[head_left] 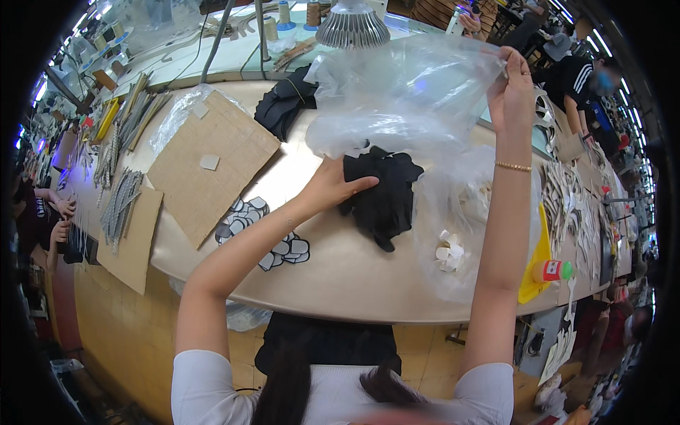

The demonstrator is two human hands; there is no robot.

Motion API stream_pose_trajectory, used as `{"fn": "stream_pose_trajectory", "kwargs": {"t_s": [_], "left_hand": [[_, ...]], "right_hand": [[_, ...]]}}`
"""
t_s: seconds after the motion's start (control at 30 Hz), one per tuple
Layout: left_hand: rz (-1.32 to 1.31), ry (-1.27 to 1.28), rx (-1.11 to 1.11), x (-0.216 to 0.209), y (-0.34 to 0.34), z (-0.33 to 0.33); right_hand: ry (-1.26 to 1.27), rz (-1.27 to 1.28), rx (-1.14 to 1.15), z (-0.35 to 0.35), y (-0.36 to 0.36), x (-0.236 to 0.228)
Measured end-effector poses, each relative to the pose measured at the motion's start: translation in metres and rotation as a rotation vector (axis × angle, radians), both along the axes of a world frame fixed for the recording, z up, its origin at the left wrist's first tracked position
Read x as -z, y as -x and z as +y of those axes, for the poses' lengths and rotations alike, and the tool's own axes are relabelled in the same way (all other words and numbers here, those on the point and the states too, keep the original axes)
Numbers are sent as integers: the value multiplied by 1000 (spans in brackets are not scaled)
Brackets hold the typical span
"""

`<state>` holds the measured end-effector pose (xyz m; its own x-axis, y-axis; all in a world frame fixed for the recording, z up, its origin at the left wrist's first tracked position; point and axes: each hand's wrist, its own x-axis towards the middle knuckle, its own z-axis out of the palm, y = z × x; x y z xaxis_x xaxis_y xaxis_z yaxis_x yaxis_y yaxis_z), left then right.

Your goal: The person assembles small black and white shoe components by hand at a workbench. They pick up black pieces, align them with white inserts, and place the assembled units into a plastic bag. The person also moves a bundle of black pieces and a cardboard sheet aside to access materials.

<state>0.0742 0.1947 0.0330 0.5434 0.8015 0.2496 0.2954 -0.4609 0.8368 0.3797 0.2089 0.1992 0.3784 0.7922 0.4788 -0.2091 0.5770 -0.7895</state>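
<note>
My right hand [513, 88] is raised at the upper right, its fingers pinching the edge of a large clear plastic bag [411, 78]. The bag stretches leftward from it, just beyond a heap of black cut pieces [386, 191] on the table. My left hand [329, 185] holds the left side of that heap, with the thumb lying on top and the other fingers partly hidden. Another black bundle [283, 103], tied with a thin band, rests behind the bag's left end. Small grey dark-edged pieces [283, 251] lie scattered under and beside my left forearm.
A cardboard sheet [212, 163] lies at the left, with grey strips [122, 205] beyond it. A metal lamp head [353, 28] hangs over the far edge. At the right are a clear bag with white scraps [448, 253], a yellow tray [536, 265] and a green-capped bottle [552, 270].
</note>
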Motion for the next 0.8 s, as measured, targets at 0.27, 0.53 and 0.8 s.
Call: {"fn": "stream_pose_trajectory", "kwargs": {"t_s": [0.27,0.53,0.8], "left_hand": [[47,-4,-35,6,-21,20],[-144,94,-32,-30,-15,46],[-212,-694,-23,-68,-2,-3]], "right_hand": [[-168,0,162,12,-31,-34],[-266,134,298,-5,-51,-69],[-240,-87,363,-70,21,-127]]}}
